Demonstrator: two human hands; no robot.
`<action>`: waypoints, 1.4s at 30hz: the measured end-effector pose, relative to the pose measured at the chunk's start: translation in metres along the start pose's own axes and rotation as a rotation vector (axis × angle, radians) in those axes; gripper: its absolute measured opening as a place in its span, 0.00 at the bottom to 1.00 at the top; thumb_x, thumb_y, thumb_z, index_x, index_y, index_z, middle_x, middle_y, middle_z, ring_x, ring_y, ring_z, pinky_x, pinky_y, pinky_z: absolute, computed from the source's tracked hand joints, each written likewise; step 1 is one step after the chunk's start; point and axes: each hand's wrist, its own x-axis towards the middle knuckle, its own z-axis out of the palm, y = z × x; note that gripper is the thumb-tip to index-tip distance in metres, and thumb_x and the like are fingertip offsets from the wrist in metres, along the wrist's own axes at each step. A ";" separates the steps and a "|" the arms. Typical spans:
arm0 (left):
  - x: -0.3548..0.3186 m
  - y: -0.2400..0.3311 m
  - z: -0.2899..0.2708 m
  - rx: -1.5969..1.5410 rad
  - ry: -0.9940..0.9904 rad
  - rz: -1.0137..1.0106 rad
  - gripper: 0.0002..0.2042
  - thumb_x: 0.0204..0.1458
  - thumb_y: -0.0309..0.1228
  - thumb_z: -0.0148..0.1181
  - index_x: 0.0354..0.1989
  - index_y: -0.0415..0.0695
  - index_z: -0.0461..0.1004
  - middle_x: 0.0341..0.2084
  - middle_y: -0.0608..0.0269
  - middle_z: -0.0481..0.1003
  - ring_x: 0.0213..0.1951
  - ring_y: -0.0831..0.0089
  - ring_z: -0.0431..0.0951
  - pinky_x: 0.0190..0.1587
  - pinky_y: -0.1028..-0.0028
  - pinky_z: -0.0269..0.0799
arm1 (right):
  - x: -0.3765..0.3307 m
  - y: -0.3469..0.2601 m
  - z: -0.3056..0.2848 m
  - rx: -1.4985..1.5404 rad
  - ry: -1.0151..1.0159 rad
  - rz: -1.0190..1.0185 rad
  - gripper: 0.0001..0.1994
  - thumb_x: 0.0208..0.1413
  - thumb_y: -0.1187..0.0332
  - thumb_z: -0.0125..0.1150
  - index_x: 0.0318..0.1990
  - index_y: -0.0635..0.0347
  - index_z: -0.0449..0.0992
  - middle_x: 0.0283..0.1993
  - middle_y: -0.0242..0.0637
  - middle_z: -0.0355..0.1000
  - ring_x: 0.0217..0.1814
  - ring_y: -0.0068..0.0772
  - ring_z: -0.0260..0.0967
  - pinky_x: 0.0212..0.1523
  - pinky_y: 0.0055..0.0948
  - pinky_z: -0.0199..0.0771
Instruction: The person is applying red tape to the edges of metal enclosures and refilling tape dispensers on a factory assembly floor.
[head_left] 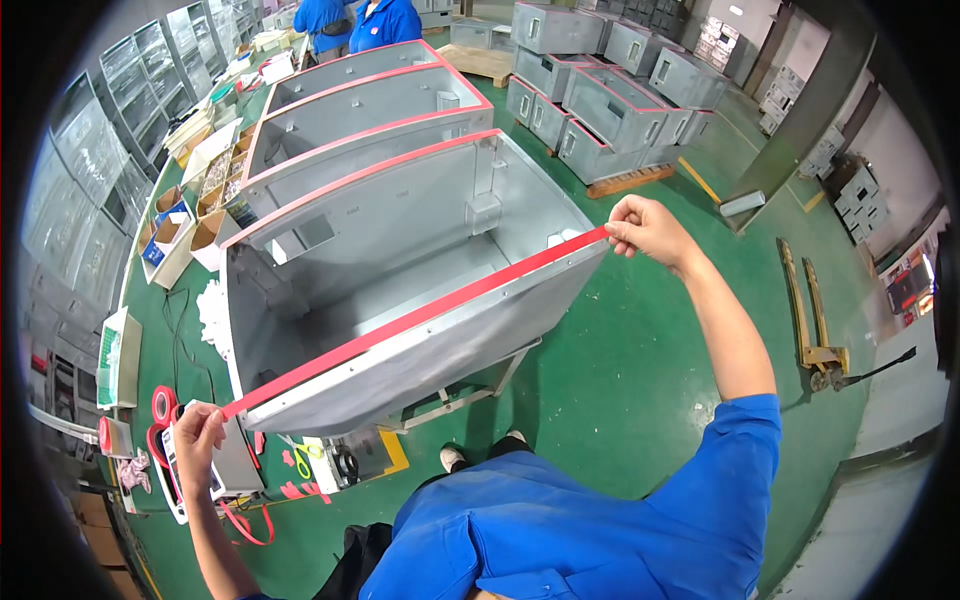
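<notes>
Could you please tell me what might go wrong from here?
The red strip, pinched near its ends by the left hand and the right hand, might twist or end up crooked along the near edge of the grey metal box. The loose red curl beside the left forearm could perhaps catch on that arm.
</notes>
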 end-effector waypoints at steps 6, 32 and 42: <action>0.006 0.009 0.025 -0.227 0.090 -0.116 0.04 0.48 0.24 0.54 0.24 0.39 0.69 0.14 0.72 0.65 0.13 0.86 0.60 0.14 0.85 0.54 | 0.023 0.025 -0.016 -0.029 -0.088 0.043 0.05 0.47 0.73 0.56 0.29 0.65 0.68 0.23 0.34 0.68 0.22 0.20 0.67 0.19 0.17 0.66; 0.002 0.021 0.032 -0.426 0.339 -0.020 0.02 0.50 0.27 0.54 0.30 0.43 0.69 0.14 0.76 0.62 0.14 0.90 0.55 0.15 0.88 0.48 | 0.066 0.058 -0.012 0.555 -0.366 0.176 0.05 0.50 0.73 0.53 0.31 0.66 0.67 0.30 0.39 0.69 0.29 0.25 0.68 0.31 0.22 0.71; -0.008 0.020 0.041 -0.327 0.293 -0.237 0.05 0.51 0.29 0.54 0.26 0.47 0.65 0.15 0.76 0.62 0.16 0.89 0.59 0.15 0.88 0.50 | 0.056 0.058 -0.031 0.042 -0.344 0.054 0.06 0.44 0.71 0.59 0.26 0.64 0.72 0.23 0.31 0.68 0.23 0.19 0.63 0.24 0.20 0.66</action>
